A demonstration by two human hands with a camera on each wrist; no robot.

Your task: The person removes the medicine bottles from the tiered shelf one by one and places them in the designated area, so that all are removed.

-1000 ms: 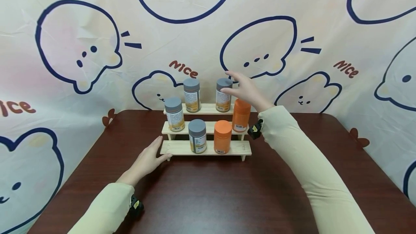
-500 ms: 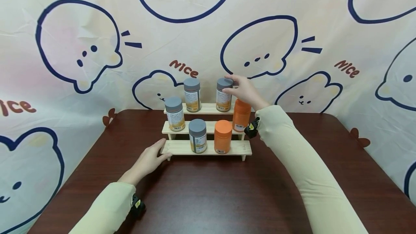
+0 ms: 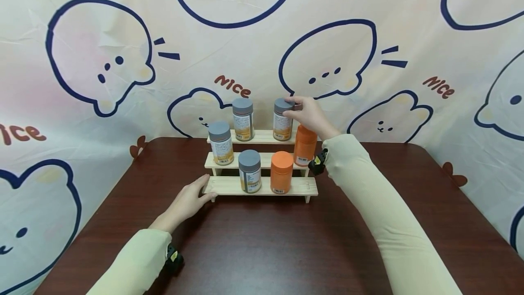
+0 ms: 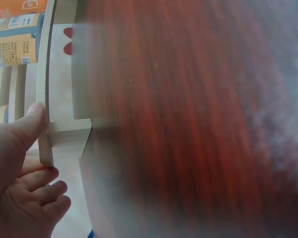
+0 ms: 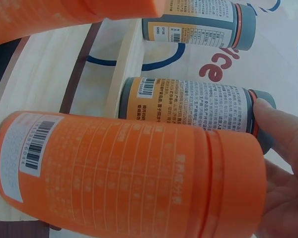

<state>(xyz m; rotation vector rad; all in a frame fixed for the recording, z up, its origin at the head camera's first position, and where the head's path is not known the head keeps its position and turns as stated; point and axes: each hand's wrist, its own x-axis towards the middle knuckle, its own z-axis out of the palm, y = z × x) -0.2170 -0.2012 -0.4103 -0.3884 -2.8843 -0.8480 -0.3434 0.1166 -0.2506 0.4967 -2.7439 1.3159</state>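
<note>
Head view: our right hand [image 3: 309, 115] is pinching the grey cap [image 3: 281, 105] of a bottle [image 3: 282, 126] standing on a wooden rack's top tier [image 3: 263, 137]; our left hand [image 3: 184, 204] is gripping the bottom tier [image 3: 226, 186] at its left end.

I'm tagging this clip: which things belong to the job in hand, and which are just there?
In use:
top-tier grey-lidded jar, pinched by the right hand
tiered wooden rack, held by the left hand

Apparently just there:
three other grey-lidded jars
two orange jars
brown table
cartoon backdrop
</note>
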